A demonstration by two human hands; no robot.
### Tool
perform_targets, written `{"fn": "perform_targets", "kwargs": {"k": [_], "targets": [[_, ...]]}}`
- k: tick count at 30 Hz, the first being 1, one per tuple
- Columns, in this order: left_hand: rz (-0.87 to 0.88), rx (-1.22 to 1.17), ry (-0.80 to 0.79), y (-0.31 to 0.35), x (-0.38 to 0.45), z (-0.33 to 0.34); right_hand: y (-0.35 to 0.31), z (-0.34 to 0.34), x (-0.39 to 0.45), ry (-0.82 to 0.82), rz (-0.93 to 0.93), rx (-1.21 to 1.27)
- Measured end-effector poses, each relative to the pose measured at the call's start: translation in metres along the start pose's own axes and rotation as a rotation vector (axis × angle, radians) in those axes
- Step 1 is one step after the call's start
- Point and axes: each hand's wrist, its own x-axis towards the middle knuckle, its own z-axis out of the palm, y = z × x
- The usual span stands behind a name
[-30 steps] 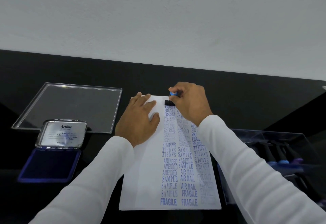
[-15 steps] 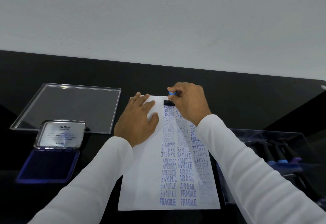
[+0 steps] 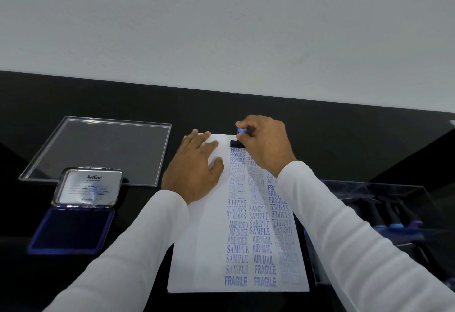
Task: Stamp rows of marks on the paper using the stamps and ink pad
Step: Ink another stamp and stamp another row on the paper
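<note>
Sheet of white paper [image 3: 197, 250]: lies lengthwise on the black table [image 3: 332, 139], near edge toward the viewer. Bears 3 columns of blue stamped words (FRAGILE, FAX OUT, EXPRESS, SAMPLE, AMENDED, AIR MAIL); the left strip of the sheet is unstamped.

Stamp [image 3: 236, 142]: black base set on the paper at its far edge, at the top of the left column, directly beyond a FRAGILE mark. Blue knob on top.

Right hand [image 3: 264, 148]: fingers curled round the stamp, pinching its blue knob; white sleeve on the arm.

Left hand [image 3: 194, 172]: released, lying flat on the far left part of the paper, fingers straight and spread, just left of the stamped columns; white sleeve.

Ink pad [image 3: 71, 231]: on the table well left of the paper, open. Blue pad in the near half; metal lid marked Artline standing up at its far side.

Clear acrylic lid [image 3: 98, 149]: flat on the table, beyond the ink pad.

Clear acrylic box [image 3: 384, 188]: right of the paper, holding further stamps with dark handles and blue or purple ends; count unclear.
</note>
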Motion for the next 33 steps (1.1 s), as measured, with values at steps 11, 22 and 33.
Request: {"fn": "perform_targets", "kwargs": {"k": [11, 22, 33], "targets": [[0.016, -0.013, 0.012, -0.002, 0.0, 0.0, 0.009, -0.011, -0.001, 0.189, 0.131, 0.309], [0.012, -0.017, 0.016, -0.001, -0.002, -0.001, 0.013, -0.019, -0.004, 0.314, 0.49, 0.649], [0.011, -0.011, 0.006, -0.001, -0.001, -0.002, 0.012, -0.018, -0.006, 0.318, 0.613, 0.772]]}}
